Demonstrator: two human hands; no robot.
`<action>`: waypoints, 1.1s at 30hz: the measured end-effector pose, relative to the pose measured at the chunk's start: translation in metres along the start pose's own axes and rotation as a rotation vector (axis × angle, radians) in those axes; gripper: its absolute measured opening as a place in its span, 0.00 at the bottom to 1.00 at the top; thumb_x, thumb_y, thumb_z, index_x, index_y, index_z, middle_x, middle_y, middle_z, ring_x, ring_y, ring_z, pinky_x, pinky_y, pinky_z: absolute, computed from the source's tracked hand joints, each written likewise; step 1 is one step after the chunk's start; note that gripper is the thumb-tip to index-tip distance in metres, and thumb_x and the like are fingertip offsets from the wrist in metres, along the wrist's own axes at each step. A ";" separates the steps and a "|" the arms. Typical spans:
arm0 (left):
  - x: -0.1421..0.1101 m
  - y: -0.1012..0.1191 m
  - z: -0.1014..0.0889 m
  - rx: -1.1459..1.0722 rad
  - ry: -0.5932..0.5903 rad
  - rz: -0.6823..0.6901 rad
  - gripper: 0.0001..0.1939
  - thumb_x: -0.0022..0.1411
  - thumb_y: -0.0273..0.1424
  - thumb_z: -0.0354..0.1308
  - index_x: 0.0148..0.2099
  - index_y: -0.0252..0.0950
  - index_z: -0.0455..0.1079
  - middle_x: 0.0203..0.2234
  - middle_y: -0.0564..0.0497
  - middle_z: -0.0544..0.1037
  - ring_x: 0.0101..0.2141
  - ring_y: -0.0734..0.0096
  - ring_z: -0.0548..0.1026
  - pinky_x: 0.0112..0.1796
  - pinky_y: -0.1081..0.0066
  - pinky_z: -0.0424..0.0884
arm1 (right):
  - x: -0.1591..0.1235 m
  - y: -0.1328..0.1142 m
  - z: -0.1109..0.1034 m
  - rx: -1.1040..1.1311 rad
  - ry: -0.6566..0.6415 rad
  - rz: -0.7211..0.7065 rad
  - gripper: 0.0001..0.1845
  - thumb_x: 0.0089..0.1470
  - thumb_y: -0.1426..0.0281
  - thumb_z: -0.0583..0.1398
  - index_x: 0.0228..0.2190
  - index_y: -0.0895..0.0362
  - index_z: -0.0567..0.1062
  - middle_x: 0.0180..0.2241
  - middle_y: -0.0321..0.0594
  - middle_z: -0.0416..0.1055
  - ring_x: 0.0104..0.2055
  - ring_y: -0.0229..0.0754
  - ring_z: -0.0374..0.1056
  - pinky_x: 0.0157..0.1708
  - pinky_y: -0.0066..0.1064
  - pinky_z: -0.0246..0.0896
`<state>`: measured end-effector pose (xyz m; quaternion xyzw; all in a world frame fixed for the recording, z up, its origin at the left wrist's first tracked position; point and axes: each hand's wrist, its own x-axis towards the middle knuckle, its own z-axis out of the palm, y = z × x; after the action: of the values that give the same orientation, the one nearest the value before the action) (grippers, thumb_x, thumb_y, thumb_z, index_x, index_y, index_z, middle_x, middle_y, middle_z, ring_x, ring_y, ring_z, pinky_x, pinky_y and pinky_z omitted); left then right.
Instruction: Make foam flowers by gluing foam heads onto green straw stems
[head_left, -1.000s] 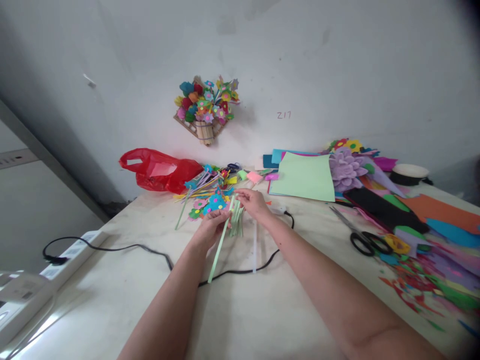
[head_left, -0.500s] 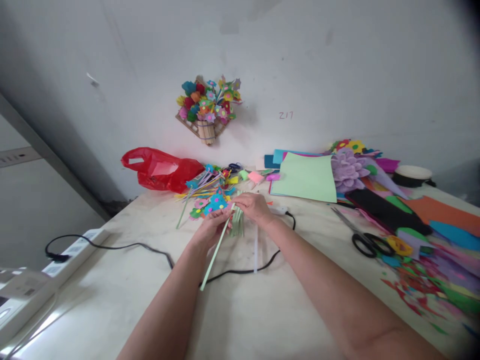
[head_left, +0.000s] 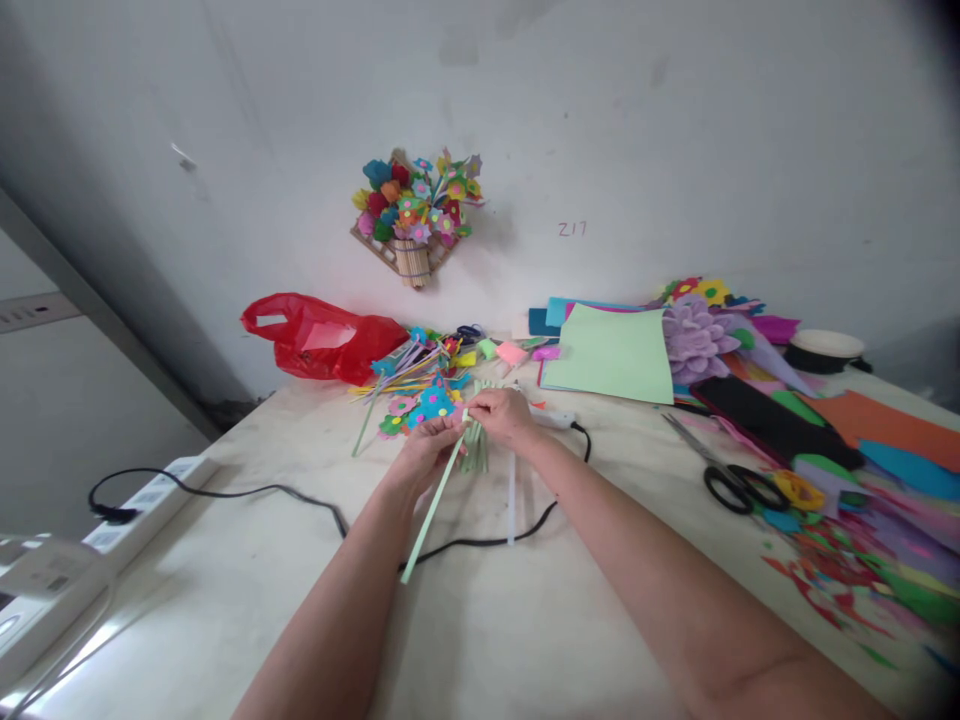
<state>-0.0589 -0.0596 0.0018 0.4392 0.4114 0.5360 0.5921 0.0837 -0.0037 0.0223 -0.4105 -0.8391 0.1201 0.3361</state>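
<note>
My left hand point(head_left: 429, 452) is closed on a narrow pale green strip point(head_left: 433, 510), whose long end slants down toward me over the table. Close by, my right hand point(head_left: 501, 415) pinches the strip's short upper end, which looks folded over; the fingertips of both hands nearly meet there. Just behind them lies a bundle of pale green strips point(head_left: 474, 455), partly covered by the hands. Colourful cut-out flowers and a blue dotted piece point(head_left: 435, 403) lie beyond my left hand. A translucent white stick point(head_left: 511, 505), like a glue stick, lies below my right wrist.
A black cord point(head_left: 480, 543) crosses the table under the strip, leading to a white device point(head_left: 553, 418) partly behind my right hand. Black-handled scissors point(head_left: 727, 475), a dark phone point(head_left: 776, 425), foam sheets point(head_left: 619, 355) and scraps lie right. A red bag point(head_left: 315, 340) and power strip point(head_left: 150, 510) are left.
My right hand has moved down and closer to my left fingers, folding the strip's upper end. The strip's lower end has swung slightly left and toward me.
</note>
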 end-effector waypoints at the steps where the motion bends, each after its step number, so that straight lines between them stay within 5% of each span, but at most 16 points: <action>1: 0.001 -0.001 0.000 0.013 -0.006 0.006 0.11 0.46 0.33 0.63 0.28 0.32 0.67 0.16 0.55 0.69 0.16 0.82 0.66 0.18 0.80 0.59 | 0.000 0.000 0.001 0.031 0.007 0.031 0.11 0.49 0.70 0.55 0.30 0.52 0.78 0.33 0.33 0.75 0.36 0.35 0.68 0.34 0.23 0.56; 15: -0.001 -0.001 0.008 -0.017 -0.046 0.056 0.10 0.48 0.33 0.61 0.30 0.32 0.66 0.21 0.52 0.73 0.21 0.76 0.71 0.23 0.75 0.66 | 0.002 -0.004 0.009 0.612 -0.051 0.402 0.09 0.43 0.73 0.56 0.25 0.61 0.76 0.21 0.35 0.72 0.19 0.31 0.63 0.20 0.20 0.55; 27: 0.001 -0.003 0.006 -0.050 -0.012 0.071 0.11 0.46 0.32 0.63 0.29 0.30 0.67 0.19 0.53 0.71 0.17 0.82 0.67 0.18 0.80 0.63 | 0.004 0.004 0.014 0.406 0.027 0.282 0.10 0.43 0.69 0.56 0.22 0.58 0.77 0.19 0.35 0.71 0.25 0.36 0.67 0.25 0.23 0.57; 33: 0.002 -0.004 0.007 -0.057 -0.035 0.092 0.10 0.47 0.32 0.62 0.29 0.30 0.67 0.18 0.53 0.71 0.18 0.81 0.67 0.18 0.80 0.64 | 0.000 -0.002 0.016 0.639 0.014 0.325 0.08 0.42 0.71 0.56 0.19 0.60 0.73 0.15 0.33 0.67 0.17 0.31 0.62 0.19 0.22 0.53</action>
<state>-0.0513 -0.0583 -0.0003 0.4500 0.3647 0.5665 0.5862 0.0722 -0.0034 0.0115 -0.4134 -0.6805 0.4256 0.4300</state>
